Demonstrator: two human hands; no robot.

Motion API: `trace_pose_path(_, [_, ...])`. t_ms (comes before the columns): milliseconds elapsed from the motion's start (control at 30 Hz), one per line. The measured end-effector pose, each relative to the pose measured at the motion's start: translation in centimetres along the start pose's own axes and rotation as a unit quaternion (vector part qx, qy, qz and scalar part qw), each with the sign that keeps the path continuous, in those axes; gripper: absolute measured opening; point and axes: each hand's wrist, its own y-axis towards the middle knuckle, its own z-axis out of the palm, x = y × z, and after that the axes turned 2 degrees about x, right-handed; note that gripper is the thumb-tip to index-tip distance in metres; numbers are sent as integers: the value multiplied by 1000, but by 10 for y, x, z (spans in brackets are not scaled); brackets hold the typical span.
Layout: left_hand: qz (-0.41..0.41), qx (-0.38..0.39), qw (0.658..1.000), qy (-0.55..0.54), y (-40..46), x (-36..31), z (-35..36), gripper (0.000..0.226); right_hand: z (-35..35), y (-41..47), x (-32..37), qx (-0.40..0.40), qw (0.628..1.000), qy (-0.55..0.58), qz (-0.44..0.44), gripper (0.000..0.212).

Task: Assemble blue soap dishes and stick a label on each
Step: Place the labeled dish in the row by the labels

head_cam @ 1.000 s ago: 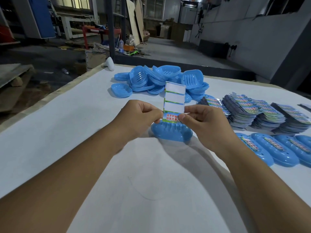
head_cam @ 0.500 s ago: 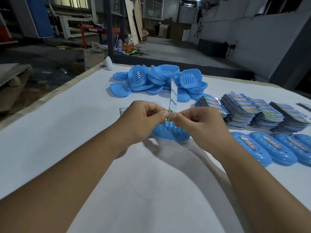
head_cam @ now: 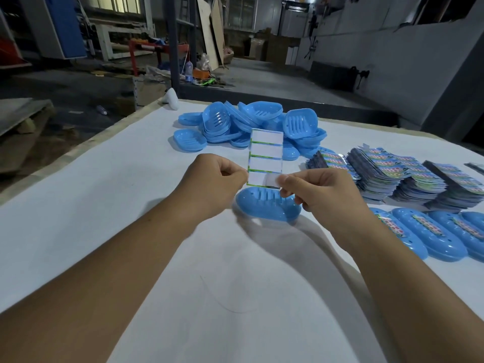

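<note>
A blue soap dish lies on the white table just below both hands. My left hand pinches the bottom left edge of a white label sheet held upright, its slots peeled bare. My right hand pinches a label that is partly lifted off the sheet's bottom row; only its pale back shows. A heap of loose blue dish parts sits at the far middle. Several labelled dishes lie in a row at the right.
Stacks of printed label sheets stand at the right, behind the labelled dishes. A white object rests at the table's far left corner. Beyond the table's edge is a dim workshop floor with clutter.
The label sheet, edge-on half a second ago, now faces me again. My right hand has drawn to the right, peeling the last printed label off the bottom row.
</note>
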Motion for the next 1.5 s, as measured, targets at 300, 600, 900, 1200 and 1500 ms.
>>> trace_pose_path(300, [-44, -66, 986, 146, 6, 5, -21, 26, -7, 0, 2, 5, 998, 37, 53, 22])
trace_pose_path(600, [-96, -79, 909, 397, 8, -1, -40, 38, -7, 2, 1, -5, 996, 53, 67, 22])
trace_pose_path(900, [-101, -58, 802, 586, 6, -1, -48, 40, -3, 0, 2, -8, 998, 36, 59, 24])
trace_pose_path(1200, [35, 17, 996, 79, -17, -28, -1, 19, 6, -3, 1, -20, 999, -15, 20, 20])
trace_pose_path(1500, [-8, 52, 998, -26, -24, -31, 8, 11, 6, -3, 2, -12, 1000, -9, 5, 22])
